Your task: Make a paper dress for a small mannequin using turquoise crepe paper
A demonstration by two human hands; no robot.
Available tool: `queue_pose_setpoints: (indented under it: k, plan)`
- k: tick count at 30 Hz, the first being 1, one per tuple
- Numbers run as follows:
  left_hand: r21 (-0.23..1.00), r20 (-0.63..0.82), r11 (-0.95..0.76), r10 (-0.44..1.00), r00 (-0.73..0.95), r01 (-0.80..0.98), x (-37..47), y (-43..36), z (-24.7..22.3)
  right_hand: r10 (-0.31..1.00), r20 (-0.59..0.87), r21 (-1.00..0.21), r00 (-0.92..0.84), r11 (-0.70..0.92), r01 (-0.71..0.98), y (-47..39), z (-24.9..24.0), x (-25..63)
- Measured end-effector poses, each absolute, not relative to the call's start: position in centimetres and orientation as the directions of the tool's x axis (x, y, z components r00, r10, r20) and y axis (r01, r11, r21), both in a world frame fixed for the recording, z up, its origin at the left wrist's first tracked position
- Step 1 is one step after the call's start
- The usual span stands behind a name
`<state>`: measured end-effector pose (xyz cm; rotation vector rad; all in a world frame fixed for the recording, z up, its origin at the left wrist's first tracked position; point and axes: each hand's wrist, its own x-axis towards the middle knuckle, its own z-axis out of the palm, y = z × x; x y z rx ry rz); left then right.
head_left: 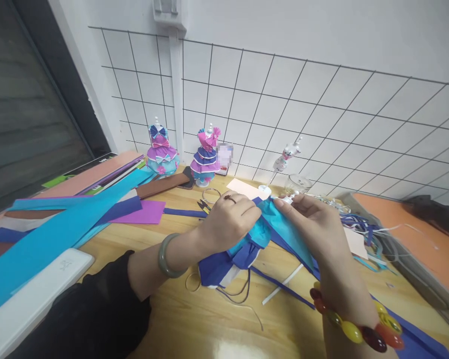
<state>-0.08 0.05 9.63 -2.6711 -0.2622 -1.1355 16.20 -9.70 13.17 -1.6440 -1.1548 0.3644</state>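
Between my hands is a small dress form lying on its side, its white top (pixel 290 198) showing by the right fingers. It wears a layered skirt (pixel 213 269) of dark blue and teal paper-like material. My left hand (pixel 232 217), with a ring and a green bangle, is closed over the teal upper part of the dress; its fingertips are hidden. My right hand (pixel 318 217), wearing a beaded bracelet, grips the form near its white top, the thumb pressing a teal strip (pixel 286 224) against it. The strip hangs down toward my right wrist.
Two dressed forms, one purple-and-teal (pixel 161 154) and one pink-and-navy (pixel 205 159), stand by the wall grid. A bare white form (pixel 287 154) leans nearby. Coloured sheets (pixel 78 214) and a white device (pixel 56 284) lie left; a grey tray (pixel 400 259) stands right. Scissors (pixel 203 206) lie behind my left hand.
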Motion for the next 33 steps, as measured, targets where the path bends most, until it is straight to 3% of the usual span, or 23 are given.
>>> queue_pose_setpoints:
  k: [5, 11, 17, 20, 23, 28, 33]
  plan:
    - [-0.143, 0.751, -0.951, 0.076, 0.656, 0.275, 0.1, -0.1, 9.2, 0.806, 0.298, -0.867, 0.511, 0.005, 0.498, -9.7, 13.3, 16.4]
    - [-0.058, 0.790, -0.956, 0.132, 0.599, 0.287, 0.6, -0.4, 8.7, 0.821, 0.285, -0.885, 0.495, 0.026, 0.465, -9.8, 13.2, 16.7]
    - [0.222, 0.734, -0.963, 0.269, 0.623, 0.154, 0.1, -0.4, 10.1, 0.829, 0.316, -0.886, 0.462, 0.083, 0.456, -10.0, 13.4, 16.9]
    - [0.431, 0.701, -0.899, 0.390, 0.597, 0.080, -0.3, -0.7, 10.9, 0.832, 0.320, -0.886, 0.454, 0.094, 0.453, -10.1, 13.3, 17.0]
    - [0.540, 0.698, -0.842, 0.460, 0.549, 0.018, -0.3, -0.9, 11.3, 0.850, 0.342, -0.896, 0.401, 0.165, 0.413, -10.0, 13.1, 17.2]
    - [0.558, 0.724, -0.824, 0.428, 0.541, -0.096, -0.2, -1.1, 11.3, 0.857, 0.439, -0.865, 0.268, 0.324, 0.383, -10.2, 12.9, 17.7]
    - [0.479, 0.778, -0.856, 0.311, 0.545, -0.194, -0.3, -1.1, 11.3, 0.856, 0.457, -0.865, 0.242, 0.365, 0.344, -10.6, 12.8, 18.8]
